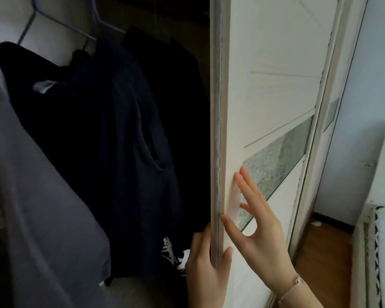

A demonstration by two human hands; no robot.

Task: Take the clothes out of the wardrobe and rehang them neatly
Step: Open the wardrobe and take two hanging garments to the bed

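The wardrobe stands open on the left, its white sliding door [271, 90] filling the middle. Inside hang a grey garment [31, 196] at the far left, a dark navy top [93, 130] with a pale neck label on a lilac hanger [29, 25], and a black garment [176, 85] behind it. My left hand [206, 270] grips the door's front edge low down, thumb on the face and fingers around the inner side. My right hand [260, 225] lies flat against the door's face with fingers spread, holding nothing.
A second sliding door panel [325, 130] sits behind the first, both with a frosted glass strip [278, 158]. At the right are a white bed frame [365, 241], a pale blue wall and a strip of wooden floor [325, 247]. A white-printed dark item [171, 254] lies at the wardrobe bottom.
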